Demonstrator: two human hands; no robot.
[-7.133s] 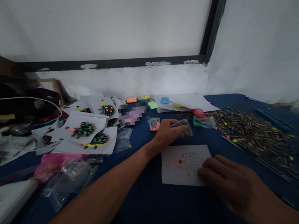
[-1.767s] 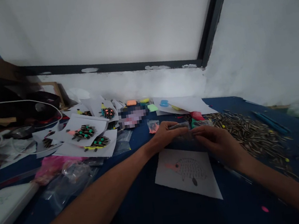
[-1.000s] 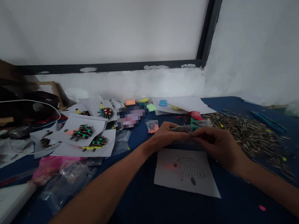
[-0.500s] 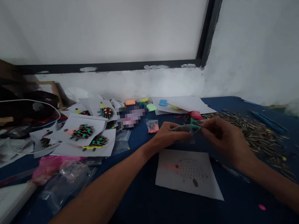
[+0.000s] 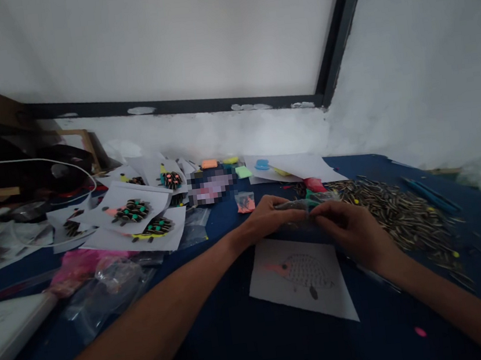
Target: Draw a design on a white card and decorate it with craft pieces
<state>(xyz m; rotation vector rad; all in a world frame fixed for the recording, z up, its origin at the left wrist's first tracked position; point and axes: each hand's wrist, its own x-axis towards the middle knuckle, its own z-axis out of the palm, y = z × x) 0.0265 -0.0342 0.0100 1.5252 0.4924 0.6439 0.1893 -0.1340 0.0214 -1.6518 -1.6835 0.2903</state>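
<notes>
Clear plastic pouch [image 5: 295, 205], dark-filled, just beyond the hedgehog drawing [image 5: 306, 271] on the blue-covered bench [image 5: 225, 339]. Left hand [image 5: 270, 215] grips it; right hand [image 5: 355, 230] pinches narrowly at its edge, hold unclear. Probably light, soft, slippery; best taken by its film rim. Rightward: heaped sunflower seeds [image 5: 402, 212].

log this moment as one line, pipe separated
left hand: holding clear bag | right hand: at bag's edge | hedgehog drawing: on blue table | striped seeds: heaped at right
</notes>
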